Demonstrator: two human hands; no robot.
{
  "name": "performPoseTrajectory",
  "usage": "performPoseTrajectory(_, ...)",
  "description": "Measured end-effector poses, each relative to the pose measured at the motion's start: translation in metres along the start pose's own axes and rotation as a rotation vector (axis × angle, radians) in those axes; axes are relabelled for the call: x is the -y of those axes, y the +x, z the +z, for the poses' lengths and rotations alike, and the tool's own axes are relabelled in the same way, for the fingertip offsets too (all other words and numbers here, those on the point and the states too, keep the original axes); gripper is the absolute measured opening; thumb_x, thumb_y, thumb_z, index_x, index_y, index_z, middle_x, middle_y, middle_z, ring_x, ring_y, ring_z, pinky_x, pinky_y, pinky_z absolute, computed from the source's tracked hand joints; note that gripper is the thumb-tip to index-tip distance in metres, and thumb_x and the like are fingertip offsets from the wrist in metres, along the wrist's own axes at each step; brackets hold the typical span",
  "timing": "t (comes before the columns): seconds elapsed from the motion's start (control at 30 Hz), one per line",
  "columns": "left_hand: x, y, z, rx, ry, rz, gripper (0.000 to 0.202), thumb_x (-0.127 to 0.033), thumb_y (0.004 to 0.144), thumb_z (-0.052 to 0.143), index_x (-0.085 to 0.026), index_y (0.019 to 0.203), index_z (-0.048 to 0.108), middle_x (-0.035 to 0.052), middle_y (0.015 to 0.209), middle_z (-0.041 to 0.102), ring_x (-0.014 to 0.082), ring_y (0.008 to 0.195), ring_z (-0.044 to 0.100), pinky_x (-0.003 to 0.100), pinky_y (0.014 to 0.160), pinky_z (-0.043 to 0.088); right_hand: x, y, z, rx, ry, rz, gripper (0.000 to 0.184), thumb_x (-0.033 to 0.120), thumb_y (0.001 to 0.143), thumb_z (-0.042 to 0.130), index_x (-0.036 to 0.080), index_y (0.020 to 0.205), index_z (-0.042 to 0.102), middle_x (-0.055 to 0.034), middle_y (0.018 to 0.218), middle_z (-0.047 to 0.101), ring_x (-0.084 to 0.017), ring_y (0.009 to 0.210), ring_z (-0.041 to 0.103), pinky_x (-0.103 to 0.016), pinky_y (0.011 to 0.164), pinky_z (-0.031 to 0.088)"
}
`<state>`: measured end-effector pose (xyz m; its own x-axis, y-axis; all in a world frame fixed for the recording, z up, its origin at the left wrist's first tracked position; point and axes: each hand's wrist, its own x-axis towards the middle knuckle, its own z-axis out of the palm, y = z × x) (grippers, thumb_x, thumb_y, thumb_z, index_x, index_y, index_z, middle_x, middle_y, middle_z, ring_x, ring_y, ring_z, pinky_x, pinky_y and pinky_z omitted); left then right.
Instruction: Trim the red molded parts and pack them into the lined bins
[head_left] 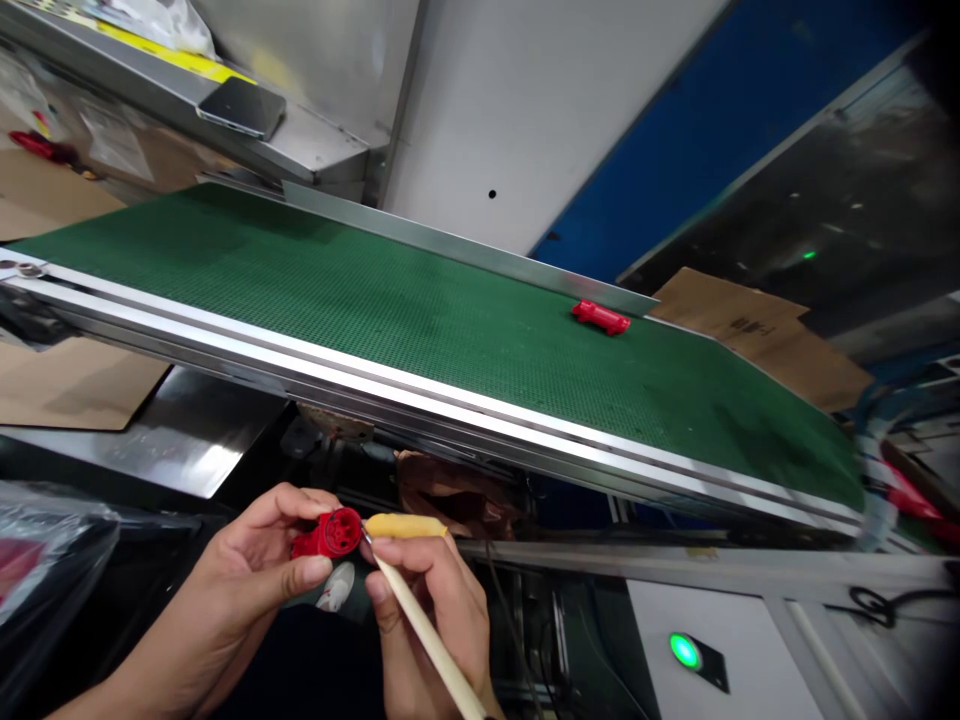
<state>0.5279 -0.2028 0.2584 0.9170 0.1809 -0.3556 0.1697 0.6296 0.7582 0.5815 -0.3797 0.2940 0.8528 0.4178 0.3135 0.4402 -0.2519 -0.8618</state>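
Note:
My left hand (240,570) holds a red moulded plastic part (334,534) with its round, holed end facing right. My right hand (427,610) grips a long pale tool (427,640), and the tool's thin metal tip touches the red part's edge. A yellow foam-like strip (405,525) lies along my right thumb and forefinger. Another red plastic part (600,318) lies on a green conveyor belt (420,320), well beyond both hands.
An aluminium side rail (375,395) runs between my hands and the belt. A crumpled plastic bag (45,560) lies to the left. Cardboard sheets (772,335) lie beyond the belt. A phone (241,106) rests on a steel shelf, and a green light (685,651) glows lower right.

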Motion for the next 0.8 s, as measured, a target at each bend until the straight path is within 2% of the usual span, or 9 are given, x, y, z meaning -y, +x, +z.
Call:
performPoseTrajectory(0.27, -0.001, -0.002, -0.002, -0.014, -0.056, -0.065, 0.032, -0.037, 0.083, 0.085, -0.026, 0.111, 0.075, 0.0057, 0.109, 0.077, 0.0207, 0.104, 0.068, 0.024, 0.090, 0.054, 0.002, 0.015, -0.004, 0.009, 0.151, -0.103, 0.019, 0.033, 0.098, 0.073, 0.030, 0.116, 0.077, -0.0057, 0.108, 0.078, -0.023, 0.097, 0.074, -0.032, 0.086, 0.061)
performPoseTrajectory(0.47, 0.002, -0.002, -0.005, -0.011, -0.072, -0.066, 0.031, -0.036, 0.084, 0.084, -0.025, 0.112, 0.077, 0.0075, 0.110, 0.078, 0.0217, 0.104, 0.069, 0.024, 0.091, 0.055, 0.006, 0.021, -0.003, 0.026, 0.175, -0.078, 0.017, 0.030, 0.096, 0.076, 0.029, 0.113, 0.079, -0.0049, 0.106, 0.080, -0.021, 0.095, 0.075, -0.029, 0.086, 0.061)
performPoseTrajectory(0.57, 0.002, -0.001, -0.005, -0.009, -0.082, -0.070, 0.031, -0.036, 0.085, 0.083, -0.026, 0.113, 0.077, 0.0073, 0.111, 0.078, 0.0215, 0.105, 0.069, 0.023, 0.091, 0.054, 0.004, 0.018, -0.003, 0.037, 0.173, -0.021, 0.015, 0.029, 0.096, 0.076, 0.028, 0.110, 0.079, -0.0042, 0.108, 0.079, -0.020, 0.099, 0.074, -0.028, 0.090, 0.059)
performPoseTrajectory(0.7, 0.002, 0.000, -0.005, -0.001, -0.083, -0.079, 0.030, -0.035, 0.086, 0.082, -0.026, 0.114, 0.077, 0.0076, 0.119, 0.077, 0.0223, 0.110, 0.069, 0.023, 0.092, 0.054, -0.007, 0.016, -0.007, 0.147, 0.302, 0.133, 0.014, 0.031, 0.099, 0.071, 0.027, 0.112, 0.072, -0.0055, 0.121, 0.074, -0.021, 0.109, 0.072, -0.033, 0.096, 0.058)
performPoseTrajectory(0.73, 0.001, 0.000, -0.005, 0.006, -0.079, -0.087, 0.031, -0.035, 0.086, 0.082, -0.025, 0.115, 0.078, 0.0078, 0.121, 0.077, 0.0234, 0.112, 0.069, 0.024, 0.094, 0.054, -0.009, 0.018, -0.009, 0.194, 0.299, 0.124, 0.014, 0.029, 0.099, 0.069, 0.026, 0.113, 0.070, -0.0059, 0.122, 0.074, -0.021, 0.108, 0.072, -0.034, 0.095, 0.058)
performPoseTrajectory(0.8, -0.001, 0.002, -0.004, 0.022, -0.069, -0.102, 0.032, -0.037, 0.086, 0.082, -0.025, 0.115, 0.078, 0.0085, 0.121, 0.077, 0.0255, 0.114, 0.069, 0.026, 0.096, 0.054, -0.013, 0.023, -0.015, 0.290, 0.183, -0.027, 0.017, 0.020, 0.098, 0.065, 0.025, 0.114, 0.067, -0.0059, 0.113, 0.075, -0.021, 0.100, 0.070, -0.035, 0.091, 0.059)
